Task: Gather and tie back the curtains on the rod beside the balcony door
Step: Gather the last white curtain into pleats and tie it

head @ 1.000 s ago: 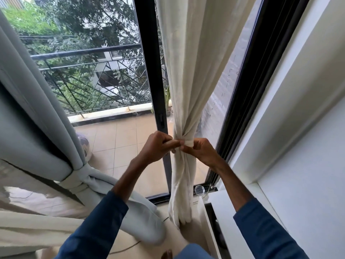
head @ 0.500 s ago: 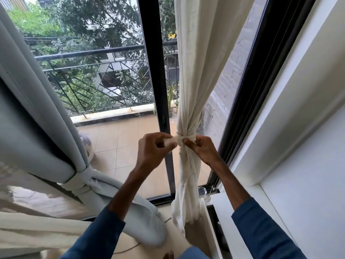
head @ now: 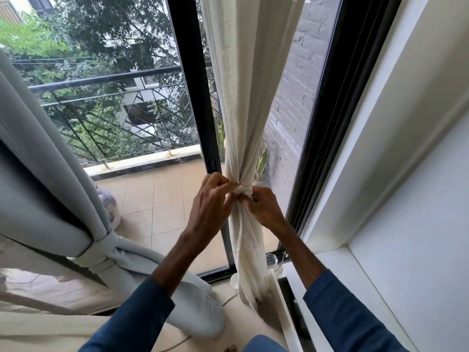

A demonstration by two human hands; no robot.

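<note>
A cream curtain (head: 250, 85) hangs gathered in front of the black balcony door frame (head: 195, 97). A cream tie band (head: 245, 190) circles it at its narrowest point. My left hand (head: 212, 201) pinches the band's left end against the bundle. On the right side of the band, my right hand (head: 264, 208) grips the band with curled fingers. Below the band the curtain (head: 250, 262) falls in folds to the floor. At the left a grey curtain (head: 38, 161) is held gathered by a knotted grey tie (head: 101, 255).
A white ledge and wall (head: 368, 250) run along the right. A small glass jar (head: 271, 259) stands at the foot of the door. A cable lies on the floor near my feet. Outside are a tiled balcony (head: 157, 199) and a black railing (head: 101, 80).
Both hands rose a little with the band and drew closer to the bundle. My left hand turned so its back faces me, and the band sits tighter around the curtain.
</note>
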